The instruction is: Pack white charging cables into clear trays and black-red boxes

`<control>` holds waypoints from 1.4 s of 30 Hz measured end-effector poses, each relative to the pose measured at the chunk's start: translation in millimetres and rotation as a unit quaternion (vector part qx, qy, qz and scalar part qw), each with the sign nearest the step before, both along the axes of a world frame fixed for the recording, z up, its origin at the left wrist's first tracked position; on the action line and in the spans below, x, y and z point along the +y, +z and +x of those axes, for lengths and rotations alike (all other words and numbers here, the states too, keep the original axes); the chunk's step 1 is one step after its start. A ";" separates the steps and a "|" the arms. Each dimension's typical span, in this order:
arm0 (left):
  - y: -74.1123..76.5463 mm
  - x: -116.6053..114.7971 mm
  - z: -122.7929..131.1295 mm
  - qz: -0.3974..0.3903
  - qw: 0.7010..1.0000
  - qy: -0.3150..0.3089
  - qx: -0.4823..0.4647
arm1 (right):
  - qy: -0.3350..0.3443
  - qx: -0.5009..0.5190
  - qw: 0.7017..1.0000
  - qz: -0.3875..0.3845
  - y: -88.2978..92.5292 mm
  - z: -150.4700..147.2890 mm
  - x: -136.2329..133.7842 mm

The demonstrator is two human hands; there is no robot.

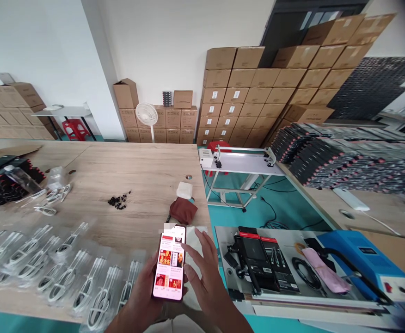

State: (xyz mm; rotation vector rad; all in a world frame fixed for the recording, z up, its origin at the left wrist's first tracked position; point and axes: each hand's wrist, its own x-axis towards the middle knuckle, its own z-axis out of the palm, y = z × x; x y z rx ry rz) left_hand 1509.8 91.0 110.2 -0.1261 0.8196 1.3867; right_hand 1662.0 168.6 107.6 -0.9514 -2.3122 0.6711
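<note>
A smartphone [168,273] with a lit screen of red and white picture tiles is held upright in my left hand [143,289], near the front edge of the wooden table. My right hand [202,268] hovers at the phone's right side, fingers spread, the index fingertip at or just over the screen. Whether it touches the glass I cannot tell. Just beyond the phone lie a dark red cloth [183,211] and a white square item [184,190]. Left of my hands, several bagged white cables [100,291] lie in rows.
Small black parts [118,201] are scattered mid-table. A clear bottle [22,178] rests by stacked black boxes [1,178] at left. On the right, a side table holds black packages [265,259] and a blue machine [358,259]. Cartons [244,97] line the back wall.
</note>
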 end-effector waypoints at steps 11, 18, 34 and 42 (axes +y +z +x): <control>5.2 2.5 0.4 0.014 1.000 0.009 -0.012 | 0.085 -0.053 0.995 0.019 24.7 -4.0 -12.4; 1.5 0.5 0.3 0.010 1.000 0.002 -0.015 | 0.008 -0.052 0.998 0.036 9.6 -4.4 -6.0; 3.3 0.5 1.4 0.017 1.000 0.007 -0.018 | 0.034 -0.018 0.999 -0.012 8.1 3.2 -7.9; 4.5 -0.5 2.3 0.020 0.999 0.012 -0.022 | 0.062 -0.067 0.995 0.027 18.3 -1.9 -8.8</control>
